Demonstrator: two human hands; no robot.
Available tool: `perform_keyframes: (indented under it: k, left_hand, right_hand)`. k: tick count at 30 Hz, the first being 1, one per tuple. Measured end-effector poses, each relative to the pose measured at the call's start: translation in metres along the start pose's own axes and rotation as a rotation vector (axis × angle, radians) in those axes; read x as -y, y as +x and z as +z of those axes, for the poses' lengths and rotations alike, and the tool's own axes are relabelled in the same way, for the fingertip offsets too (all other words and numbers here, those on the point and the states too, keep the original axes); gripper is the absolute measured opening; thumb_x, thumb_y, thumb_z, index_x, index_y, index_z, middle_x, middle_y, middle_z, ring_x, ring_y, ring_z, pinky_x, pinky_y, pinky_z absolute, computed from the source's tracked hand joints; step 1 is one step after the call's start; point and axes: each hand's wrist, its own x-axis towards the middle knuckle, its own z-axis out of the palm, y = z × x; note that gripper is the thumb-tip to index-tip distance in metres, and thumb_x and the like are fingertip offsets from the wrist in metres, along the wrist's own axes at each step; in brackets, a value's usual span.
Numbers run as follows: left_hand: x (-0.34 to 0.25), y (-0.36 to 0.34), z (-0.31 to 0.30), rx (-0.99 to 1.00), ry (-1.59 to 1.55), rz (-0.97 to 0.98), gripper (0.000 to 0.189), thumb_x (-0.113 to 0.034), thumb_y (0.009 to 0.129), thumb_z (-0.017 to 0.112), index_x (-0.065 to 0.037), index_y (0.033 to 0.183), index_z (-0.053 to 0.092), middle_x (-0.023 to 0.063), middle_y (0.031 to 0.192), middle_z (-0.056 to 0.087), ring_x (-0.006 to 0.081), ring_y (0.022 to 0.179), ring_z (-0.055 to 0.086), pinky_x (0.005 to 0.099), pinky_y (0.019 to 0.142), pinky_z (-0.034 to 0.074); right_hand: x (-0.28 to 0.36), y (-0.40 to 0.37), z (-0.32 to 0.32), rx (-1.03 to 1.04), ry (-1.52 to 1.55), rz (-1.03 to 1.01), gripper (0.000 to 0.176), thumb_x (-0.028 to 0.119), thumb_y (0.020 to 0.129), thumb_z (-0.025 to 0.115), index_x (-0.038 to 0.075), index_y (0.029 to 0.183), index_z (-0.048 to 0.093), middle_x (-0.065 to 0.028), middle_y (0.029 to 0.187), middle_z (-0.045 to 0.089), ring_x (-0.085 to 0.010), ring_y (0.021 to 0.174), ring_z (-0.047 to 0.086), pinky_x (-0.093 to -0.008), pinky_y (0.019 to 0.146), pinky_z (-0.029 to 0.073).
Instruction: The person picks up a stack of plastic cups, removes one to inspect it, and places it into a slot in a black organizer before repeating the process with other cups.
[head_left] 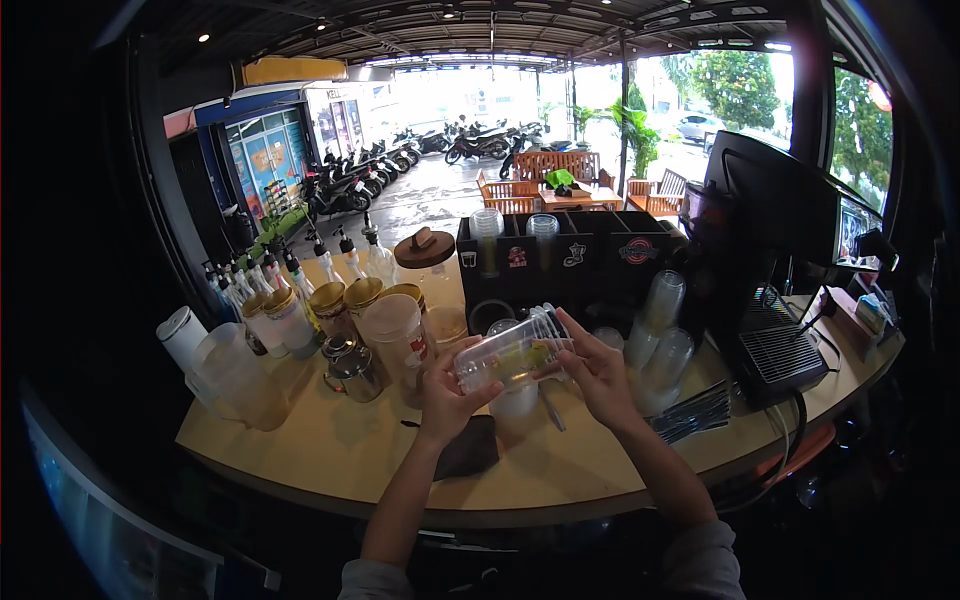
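Above the counter I hold a short stack of clear plastic cups (508,352) lying on its side, with printing on the walls. My left hand (450,395) is wrapped round the base end. At the rim end, my right hand (597,372) grips the cups, whose several lips show nested together. Below them stands a whitish container (515,402), partly hidden by the cups. A dark folded cloth (468,452) lies on the counter by my left forearm. Just beyond my left hand is a large clear pitcher (393,340) with a red mark.
Several pump bottles (345,250) and gold-lidded jars (328,300) crowd the left, near a metal pot (350,368). A black organizer (560,262) holds cup stacks at the back. More clear cups (665,365), wrapped straws (692,412) and a machine with a grated tray (778,350) stand right.
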Motion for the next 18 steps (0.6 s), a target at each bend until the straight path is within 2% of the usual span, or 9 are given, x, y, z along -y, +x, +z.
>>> perform_keyframes:
  k: [7, 11, 13, 16, 18]
  left_hand:
    - [0.006, -0.003, -0.007, 0.088, 0.013, 0.063, 0.069, -0.005, 0.067, 0.080, -0.001, 0.127, 0.046, 0.0136, 0.123, 0.053, 0.0221, 0.112, 0.054, 0.0363, 0.092, 0.049]
    - [0.004, -0.004, -0.016, 0.055, -0.029, 0.107, 0.068, -0.005, 0.066, 0.080, -0.001, 0.126, 0.047, 0.0140, 0.125, 0.053, 0.0233, 0.115, 0.053, 0.0367, 0.093, 0.049]
    - [0.005, -0.001, -0.023, 0.130, 0.100, 0.254, 0.068, -0.003, 0.065, 0.080, -0.002, 0.125, 0.048, 0.0143, 0.130, 0.047, 0.0240, 0.119, 0.049, 0.0365, 0.094, 0.049]
    - [0.006, 0.003, -0.017, 0.209, 0.264, 0.348, 0.073, -0.002, 0.064, 0.080, -0.005, 0.128, 0.045, 0.0147, 0.135, 0.038, 0.0245, 0.123, 0.045, 0.0380, 0.096, 0.047]
    - [0.007, 0.004, -0.014, 0.169, 0.328, 0.313, 0.074, -0.003, 0.065, 0.079, -0.006, 0.129, 0.043, 0.0146, 0.136, 0.035, 0.0251, 0.124, 0.044, 0.0386, 0.097, 0.047]
  right_hand:
    - [0.007, -0.004, -0.004, -0.053, 0.006, 0.038, 0.046, 0.010, 0.095, 0.048, 0.003, 0.139, 0.034, -0.0176, 0.111, 0.062, -0.0193, 0.083, 0.066, -0.0301, 0.077, 0.053]
    - [0.009, 0.000, -0.023, -0.142, 0.063, 0.016, 0.046, 0.009, 0.095, 0.048, 0.004, 0.139, 0.034, -0.0187, 0.112, 0.061, -0.0182, 0.082, 0.065, -0.0305, 0.077, 0.054]
    - [0.009, 0.001, -0.024, -0.105, 0.042, -0.017, 0.047, 0.007, 0.094, 0.048, 0.004, 0.139, 0.034, -0.0186, 0.112, 0.061, -0.0176, 0.083, 0.065, -0.0308, 0.078, 0.054]
    - [0.005, -0.001, -0.019, -0.057, 0.085, -0.050, 0.049, 0.003, 0.093, 0.049, 0.003, 0.139, 0.032, -0.0182, 0.113, 0.061, -0.0159, 0.088, 0.063, -0.0318, 0.080, 0.054]
    - [0.004, -0.002, -0.016, -0.061, 0.030, -0.042, 0.050, 0.002, 0.092, 0.049, 0.003, 0.139, 0.032, -0.0178, 0.114, 0.061, -0.0159, 0.091, 0.062, -0.0319, 0.082, 0.053]
